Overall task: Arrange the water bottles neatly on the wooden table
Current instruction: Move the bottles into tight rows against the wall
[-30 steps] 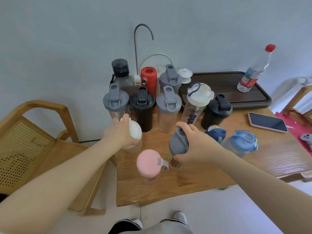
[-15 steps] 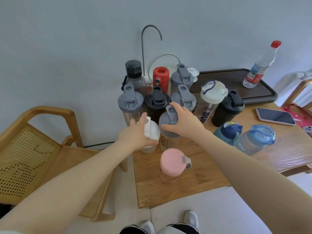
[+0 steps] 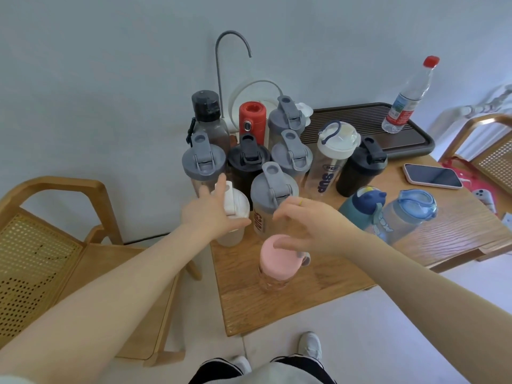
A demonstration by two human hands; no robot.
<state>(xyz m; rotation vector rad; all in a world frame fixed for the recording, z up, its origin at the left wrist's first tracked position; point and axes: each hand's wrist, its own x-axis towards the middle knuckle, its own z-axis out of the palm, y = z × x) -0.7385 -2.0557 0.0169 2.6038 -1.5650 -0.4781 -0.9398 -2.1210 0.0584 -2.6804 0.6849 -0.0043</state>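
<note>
— Since half a second ago, what changed?
— Right hand (image 3: pixel 313 228) has let go of the grey-lidded shaker (image 3: pixel 273 200) and pulled back toward six o'clock; it now hovers with fingers spread and loose over the pink-lidded bottle (image 3: pixel 277 257), thumb just at the lid. I cannot tell if it touches.
— And the left hand (image 3: pixel 213 214)?
— Wrapped around the white-lidded bottle (image 3: pixel 232 214), at nine o'clock of the grey-lidded shaker, touching it.
— Farther out?
— At twelve o'clock, two rows stand packed on the wooden table (image 3: pixel 304 297): grey, black and red lids. At two o'clock are a clear shaker (image 3: pixel 331 159) and a black shaker (image 3: pixel 358 170); at three o'clock, a teal bottle (image 3: pixel 363 209) and a blue-lidded bottle (image 3: pixel 410 214). A phone (image 3: pixel 432 176) lies beyond.
</note>
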